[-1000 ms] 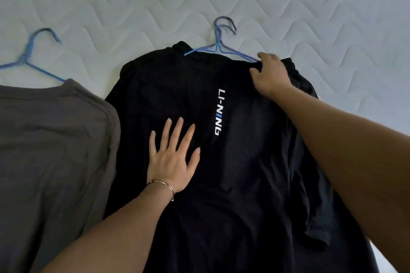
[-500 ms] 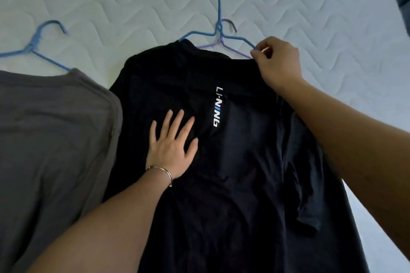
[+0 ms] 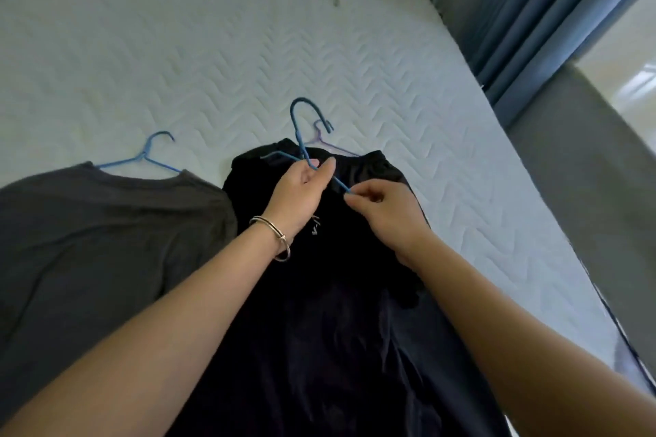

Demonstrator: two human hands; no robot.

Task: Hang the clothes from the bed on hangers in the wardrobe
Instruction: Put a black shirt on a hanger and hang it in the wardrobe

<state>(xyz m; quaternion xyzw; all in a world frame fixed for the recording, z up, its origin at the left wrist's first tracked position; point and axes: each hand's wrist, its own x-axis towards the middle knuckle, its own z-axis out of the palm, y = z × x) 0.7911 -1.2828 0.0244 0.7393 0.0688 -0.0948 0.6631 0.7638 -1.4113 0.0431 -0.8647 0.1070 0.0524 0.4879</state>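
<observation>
Left hand [image 3: 301,188] is gripping the blue hanger [image 3: 297,131] by its neck, right hand [image 3: 383,213] pinching its arm tip. It's lying ten-to-four, collar of the black shirt [image 3: 319,330] sitting at twelve o'clock.

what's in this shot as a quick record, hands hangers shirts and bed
left hand: holds the blue hanger near its neck
right hand: pinches the end of that hanger's arm
black shirt: flat on the bed, below both hands
purple hanger: lies at the black shirt's collar
grey shirt: left of the black one, second blue hanger at its neck
bed: white quilted mattress
</observation>
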